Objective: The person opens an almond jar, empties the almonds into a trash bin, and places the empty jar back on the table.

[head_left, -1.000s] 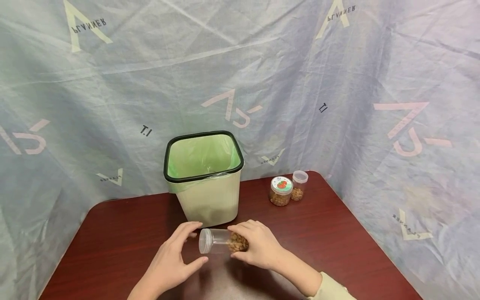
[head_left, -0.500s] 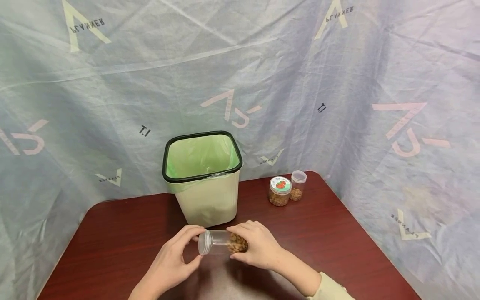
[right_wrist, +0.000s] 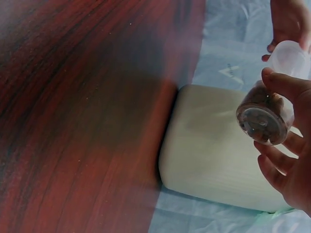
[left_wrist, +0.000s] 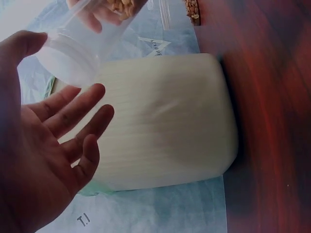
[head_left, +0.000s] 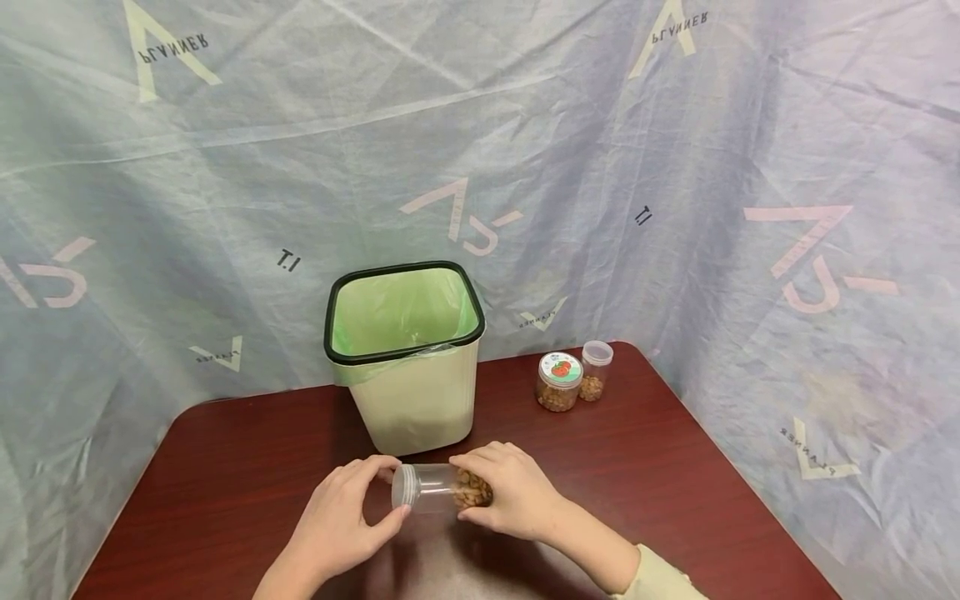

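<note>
A clear plastic jar [head_left: 438, 487] lies sideways in the air over the front of the table, its base end part-filled with small brown nut-like pieces [head_left: 472, 489]. My right hand [head_left: 517, 490] grips that base end, thumb on the near side and fingers on the far side. At the other end is a whitish, see-through screw lid [head_left: 403, 486]. My left hand [head_left: 337, 517] pinches this lid between thumb and fingers. In the left wrist view the thumb touches the lid's edge while the other fingers [left_wrist: 90, 128] spread loosely below it.
A cream bin [head_left: 420, 408] with a black rim and green liner stands just behind the jar. Toward the back right of the dark red table [head_left: 225, 467] are a squat jar [head_left: 558, 392] with a tomato-pictured lid and a taller clear jar [head_left: 595, 379]. A printed grey cloth [head_left: 480, 125] hangs behind.
My left thumb and fingers have closed from around the lid onto it, and the left hand now sits slightly lower. The jar has shifted a little left and down in my right hand.
</note>
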{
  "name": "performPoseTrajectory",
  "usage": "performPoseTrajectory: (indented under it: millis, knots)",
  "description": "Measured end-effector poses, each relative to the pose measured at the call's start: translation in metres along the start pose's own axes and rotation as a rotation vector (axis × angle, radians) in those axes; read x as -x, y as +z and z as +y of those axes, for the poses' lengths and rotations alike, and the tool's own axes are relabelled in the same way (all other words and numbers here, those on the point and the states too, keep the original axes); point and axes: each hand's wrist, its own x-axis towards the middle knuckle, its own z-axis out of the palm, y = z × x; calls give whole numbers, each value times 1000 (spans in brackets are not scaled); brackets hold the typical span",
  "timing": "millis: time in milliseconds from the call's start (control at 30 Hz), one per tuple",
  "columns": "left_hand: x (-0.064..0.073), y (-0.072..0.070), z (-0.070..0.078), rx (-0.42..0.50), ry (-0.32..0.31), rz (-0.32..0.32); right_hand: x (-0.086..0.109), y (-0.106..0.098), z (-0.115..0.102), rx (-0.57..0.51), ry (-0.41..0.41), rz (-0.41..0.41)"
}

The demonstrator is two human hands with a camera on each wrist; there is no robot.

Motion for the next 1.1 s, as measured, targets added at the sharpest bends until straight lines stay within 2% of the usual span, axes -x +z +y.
performPoseTrajectory:
  millis: [100, 267, 400, 567, 767, 933, 1100]
  knots:
    - [-1, 3, -1, -28, -45, 2, -1, 0, 1, 19, -17, 11]
    - [-1, 5, -4, -81, -66, 38, -2, 2, 2, 38, -42, 37]
    - [1, 4, -5, -26, -66, 23, -4, 4, 2, 29, -32, 27]
    - [1, 2, -6, 129, 10, -22, -5, 5, 3, 25, -24, 16]
    - [-2, 3, -6, 229, 120, 4, -4, 5, 3, 3, -25, 25]
    - [-2, 3, -5, 231, 156, 17, -2, 5, 3, 16, -25, 22]
    - [-1, 2, -5, 187, 117, -14, -1, 5, 4, 21, -44, 29]
